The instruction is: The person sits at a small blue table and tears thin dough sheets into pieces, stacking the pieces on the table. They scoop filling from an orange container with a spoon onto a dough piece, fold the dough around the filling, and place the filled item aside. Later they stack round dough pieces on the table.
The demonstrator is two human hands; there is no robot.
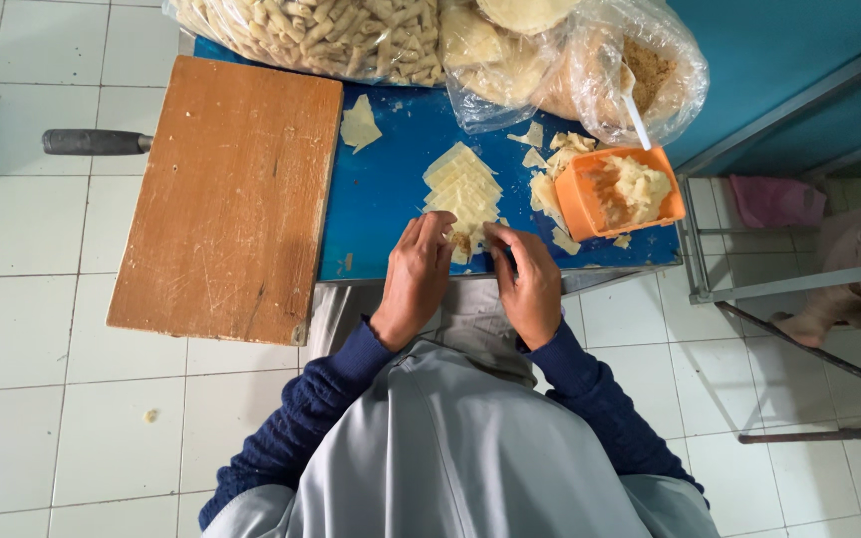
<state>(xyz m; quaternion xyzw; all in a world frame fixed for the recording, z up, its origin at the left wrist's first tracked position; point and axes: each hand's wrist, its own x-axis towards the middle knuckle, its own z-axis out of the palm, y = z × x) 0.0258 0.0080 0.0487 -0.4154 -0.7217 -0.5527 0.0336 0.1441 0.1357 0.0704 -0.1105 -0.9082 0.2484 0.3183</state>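
A low blue bench (pixel 381 189) carries everything here, with a big worn wooden board (pixel 226 199) lying across its left part and overhanging the near edge. Along the far edge sit clear plastic bags, one packed with finished pale rolled sticks (pixel 321 35), another with round wrappers (pixel 495 45) and a third with brown crumbs (pixel 640 70). To the right stands an orange tub (pixel 610 199) of lumpy pale filling (pixel 640 187), a white spoon handle (pixel 635 120) rising behind it. In the middle a fanned row of thin yellowish pastry sheets (pixel 462 184) runs toward the person, with loose scraps (pixel 359 125) nearby. At the near end of that row, just at the bench edge, the left hand (pixel 416 279) and right hand (pixel 528 284) meet over the nearest sheet (pixel 464 244), which shows a dab of filling. The fingers of both hands curl down together onto it, pinching its edges; how tightly cannot be told. Such a sheet looks very light, limp and easily torn, probably a little tacky, so it likely wants a gentle hold by fingertips at the near edge and corners, never a pull across the middle, with the soft filling kept from squeezing out at the sides.
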